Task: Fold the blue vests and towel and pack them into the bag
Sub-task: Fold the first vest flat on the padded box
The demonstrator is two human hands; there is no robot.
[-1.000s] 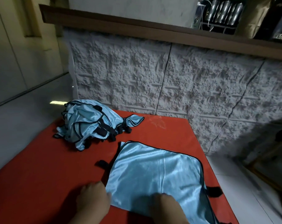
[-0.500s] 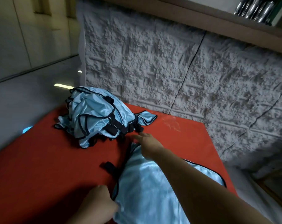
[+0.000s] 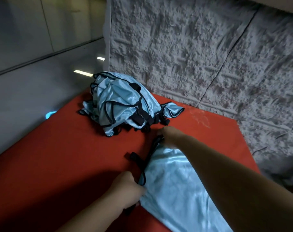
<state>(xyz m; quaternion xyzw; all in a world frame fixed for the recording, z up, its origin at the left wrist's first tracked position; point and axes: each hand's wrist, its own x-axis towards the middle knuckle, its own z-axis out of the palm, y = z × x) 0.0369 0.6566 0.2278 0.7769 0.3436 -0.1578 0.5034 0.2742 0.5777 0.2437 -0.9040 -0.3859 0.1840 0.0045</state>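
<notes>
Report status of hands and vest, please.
Left hand grips near edge of flat vest. Right hand pinches far corner. Crumpled pile sits beyond, apart.

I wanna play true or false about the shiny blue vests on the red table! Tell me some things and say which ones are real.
1. A crumpled pile of blue vests sits at the far side of the red table. True.
2. The left hand grips the near edge of the flat blue vest. True.
3. The right hand is resting on the crumpled pile. False: it is at the far corner of the flat vest, just short of the pile.
4. The vests have yellow trim. False: the trim and straps are black.
5. A rough grey wall stands behind the table. True.
</notes>
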